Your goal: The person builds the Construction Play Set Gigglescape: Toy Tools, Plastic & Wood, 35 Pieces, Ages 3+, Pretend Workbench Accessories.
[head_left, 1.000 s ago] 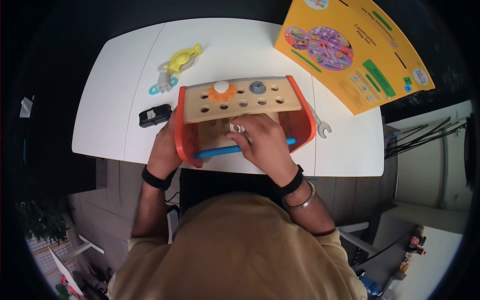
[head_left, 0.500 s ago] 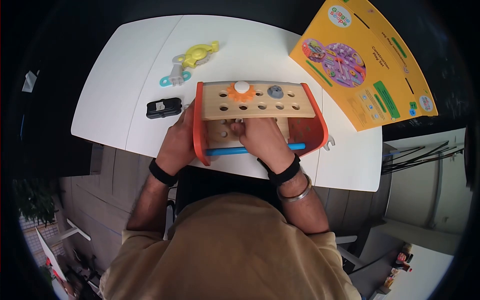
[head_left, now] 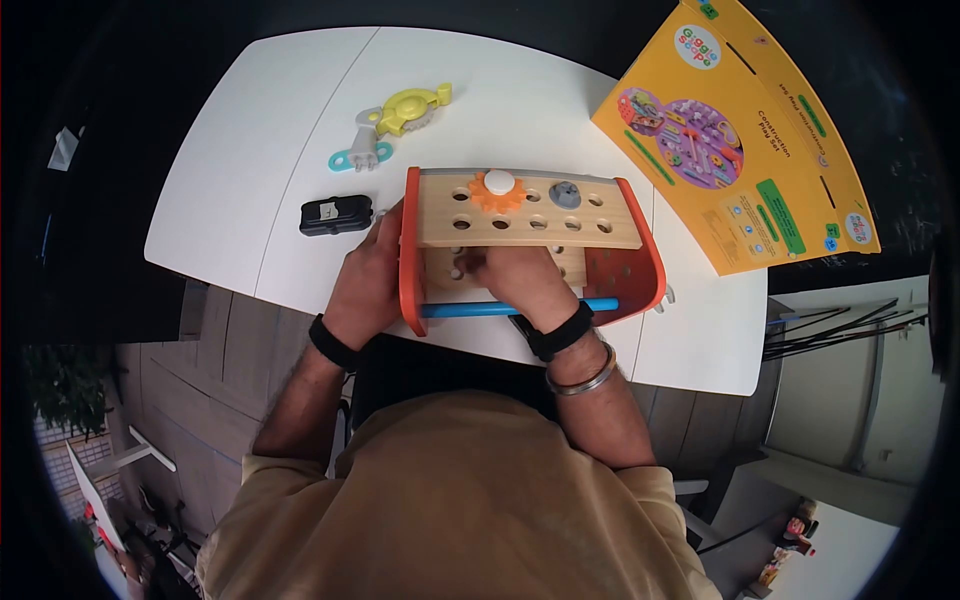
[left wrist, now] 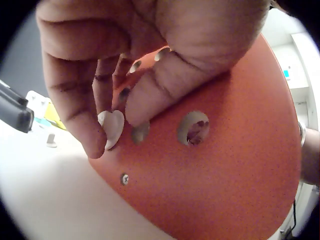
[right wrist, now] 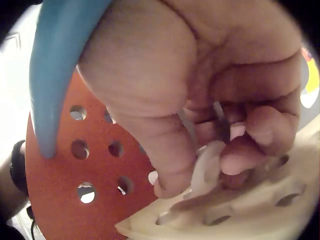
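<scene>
A toy toolbox (head_left: 530,234) with orange side panels, perforated wooden boards and a blue rod (head_left: 470,309) stands at the table's front. At its left panel (left wrist: 240,165), my left hand (head_left: 366,283) has thumb and index finger around a white plastic bolt (left wrist: 114,131) by a hole. My right hand (head_left: 522,277) reaches inside, under the top board and over the rod. Its thumb and curled fingers pinch a white plastic nut (right wrist: 207,170), partly hidden by the fingers. On the top board sit an orange gear (head_left: 488,200) with a white cap and a grey knob (head_left: 565,194).
Behind to the left lie a yellow-green toy saw (head_left: 408,112), a grey piece (head_left: 367,137) and a teal strip (head_left: 343,161). A black case (head_left: 336,215) lies left of the toolbox. A grey wrench (head_left: 669,298) peeks out at the right, below a large yellow carton (head_left: 740,190).
My right hand has moved with the nut deeper into the toolbox and toward its left panel. The left hand stays at that panel. The whole head view has shifted slightly.
</scene>
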The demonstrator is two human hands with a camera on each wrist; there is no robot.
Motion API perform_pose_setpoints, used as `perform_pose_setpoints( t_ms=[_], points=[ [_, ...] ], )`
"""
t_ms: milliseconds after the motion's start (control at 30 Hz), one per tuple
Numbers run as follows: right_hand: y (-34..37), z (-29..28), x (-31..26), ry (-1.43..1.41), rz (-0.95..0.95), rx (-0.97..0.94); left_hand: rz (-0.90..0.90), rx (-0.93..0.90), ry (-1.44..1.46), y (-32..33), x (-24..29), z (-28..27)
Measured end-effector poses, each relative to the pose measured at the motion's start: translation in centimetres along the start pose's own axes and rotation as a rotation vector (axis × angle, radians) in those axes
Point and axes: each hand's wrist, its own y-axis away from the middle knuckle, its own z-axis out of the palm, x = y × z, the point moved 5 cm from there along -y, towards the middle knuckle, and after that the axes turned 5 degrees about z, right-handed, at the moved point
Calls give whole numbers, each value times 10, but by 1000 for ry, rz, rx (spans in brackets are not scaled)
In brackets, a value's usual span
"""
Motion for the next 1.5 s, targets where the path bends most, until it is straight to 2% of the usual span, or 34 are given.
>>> perform_pose_setpoints(
  t_ms=[133, 200, 233, 300, 400, 633, 733, 800, 833, 900, 1033, 1100, 1300, 1500],
  points=[
    [-2, -6, 0, -76, 88, -103, 7, 59, -15, -2, 1, 0],
    [-2, -7, 3, -202, 176, -124, -10, 78, -5, -3, 2, 0],
    [-1, -5, 4, -200, 172, -126, -32, 99, 19, -4, 3, 0],
    [-1, -6, 3, -48, 47, 12, -53, 123, 44, -5, 3, 0],
    [-1, -7, 2, 23, 36, -55, -20, 167, 35, -6, 2, 1],
    [-3, -4, 5, 104, 19, -44, -43, 173, 5, -6, 2, 3],
    [-6, -5, 0, 83, 60, -107, -46, 183, -7, -6, 2, 5],
    [-6, -1, -5, 87, 108, -288, -46, 195, -11, -6, 3, 6],
    [-6, 3, -4, 88, 104, -288, -34, 195, -17, -7, 4, 6],
    [-7, 10, -7, 97, 43, -174, -25, 203, -28, -7, 2, 6],
    [-5, 15, -16, 161, 5, -103, -43, 196, -31, -8, 7, 5],
    [-6, 13, -16, 90, -58, 45, -70, 177, -46, -8, 9, 5],
    [-10, 17, -8, 49, -72, -2, -62, 185, -41, -7, 9, 6],
    [-15, 16, -10, 21, -75, 52, -48, 219, -20, -7, 9, 7]
  ],
)
